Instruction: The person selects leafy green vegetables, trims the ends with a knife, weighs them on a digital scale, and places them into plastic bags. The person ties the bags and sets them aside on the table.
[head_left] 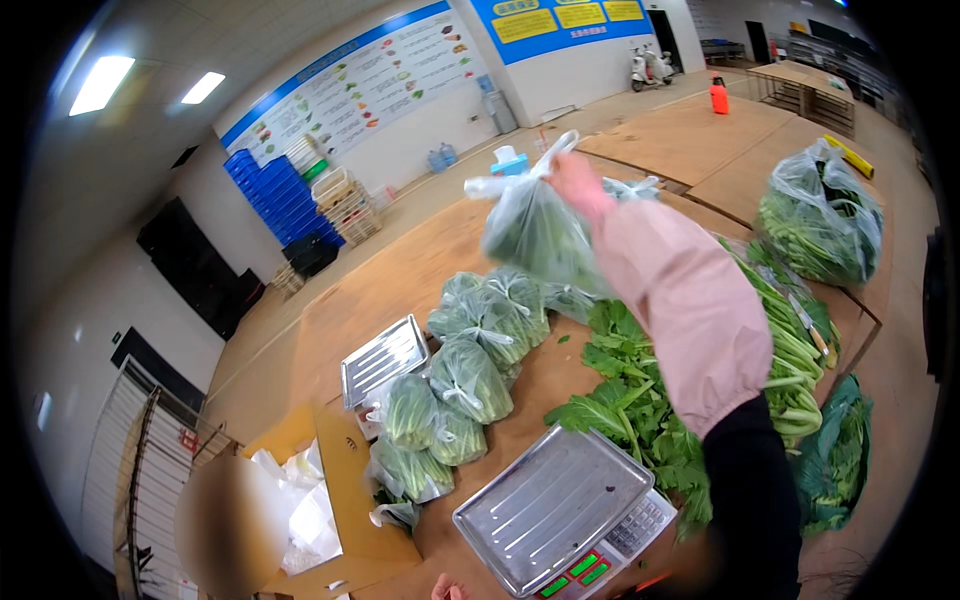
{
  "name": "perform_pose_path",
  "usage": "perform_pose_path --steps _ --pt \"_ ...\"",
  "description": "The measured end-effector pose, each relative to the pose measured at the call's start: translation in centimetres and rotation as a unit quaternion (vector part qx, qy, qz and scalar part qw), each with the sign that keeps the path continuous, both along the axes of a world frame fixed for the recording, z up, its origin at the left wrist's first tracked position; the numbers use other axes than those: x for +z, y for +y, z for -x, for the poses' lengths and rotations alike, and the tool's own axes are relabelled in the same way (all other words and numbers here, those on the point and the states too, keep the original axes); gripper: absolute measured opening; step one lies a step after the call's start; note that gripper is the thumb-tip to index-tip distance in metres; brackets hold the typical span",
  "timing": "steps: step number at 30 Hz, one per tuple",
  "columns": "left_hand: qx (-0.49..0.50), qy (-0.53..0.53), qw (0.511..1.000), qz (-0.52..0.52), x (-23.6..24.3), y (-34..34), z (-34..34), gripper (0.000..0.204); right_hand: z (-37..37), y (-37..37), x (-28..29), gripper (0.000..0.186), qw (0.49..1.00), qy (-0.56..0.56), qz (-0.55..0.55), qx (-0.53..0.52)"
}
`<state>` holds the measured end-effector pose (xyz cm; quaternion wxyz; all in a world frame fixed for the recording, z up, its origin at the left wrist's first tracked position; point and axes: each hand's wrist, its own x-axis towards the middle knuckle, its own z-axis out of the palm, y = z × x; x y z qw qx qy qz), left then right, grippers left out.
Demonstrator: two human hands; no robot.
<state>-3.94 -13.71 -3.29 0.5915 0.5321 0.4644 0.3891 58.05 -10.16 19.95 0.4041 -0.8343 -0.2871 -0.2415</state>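
My right hand [578, 185], in a pink sleeve cover, grips the knotted top of a clear plastic bag of greens [540, 238] above the far part of the table. Only a few fingertips of my left hand [447, 588] show at the lower edge, close to a digital scale [560, 505] with a bare steel pan; whether they hold anything is not visible. Several tied bags of greens [468, 380] sit in a cluster left of centre. Beneath my right arm lies a heap of loose leafy greens [625, 385] with long stalks [790, 370].
A second scale [385, 360] stands beyond an open carton [375, 540] of white plastic bags. At right are a large bag of greens [822, 215], a knife [808, 325] on the stalks and a green bag [835, 460]. A red spray bottle [719, 95] stands farther off.
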Motion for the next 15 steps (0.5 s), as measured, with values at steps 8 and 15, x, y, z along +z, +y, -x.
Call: perform_pose_path --steps 8,15 --pt "0.053 0.057 0.997 -0.008 -1.9 -2.1 1.7 0.041 5.4 -0.7 -8.9 0.023 0.978 -0.127 -0.007 0.165" --pt "-0.069 0.151 0.986 -0.016 -6.1 0.6 1.5 0.032 18.5 -18.9 -21.8 0.018 0.973 0.076 0.052 0.210"
